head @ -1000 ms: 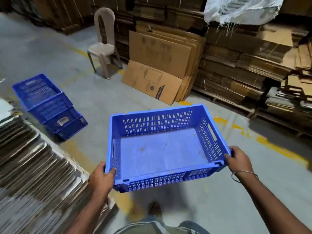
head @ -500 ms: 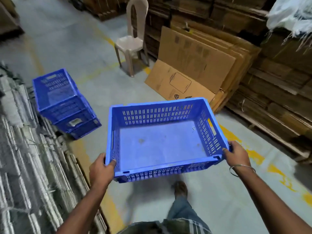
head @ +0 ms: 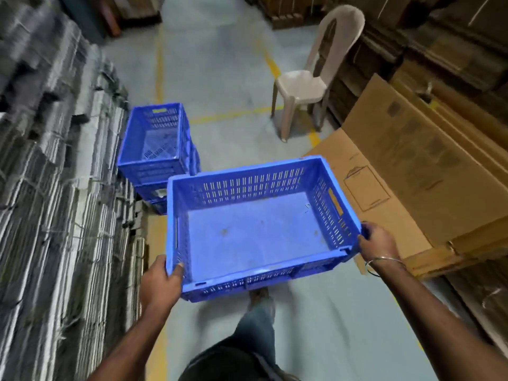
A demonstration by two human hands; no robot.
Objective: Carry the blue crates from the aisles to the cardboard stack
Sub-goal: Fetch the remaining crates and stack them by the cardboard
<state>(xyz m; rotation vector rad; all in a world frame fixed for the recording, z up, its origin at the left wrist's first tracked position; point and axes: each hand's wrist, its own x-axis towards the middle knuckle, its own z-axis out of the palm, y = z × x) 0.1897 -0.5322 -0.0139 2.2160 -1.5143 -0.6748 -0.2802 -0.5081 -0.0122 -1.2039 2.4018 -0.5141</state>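
The left hand grips the near-left corner of the blue crate, thumb hooked over the rim; the right hand clasps the near-right corner. The crate hangs level between the 2 hands, above the floor. Empty, stiff slotted plastic, it is probably light, best held by rim or side handle slots. Ahead-left, stacked crates sit beside the cardboard stack.

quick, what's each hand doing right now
Left hand: grips the near left corner of the carried blue crate.
Right hand: grips the crate's near right corner.
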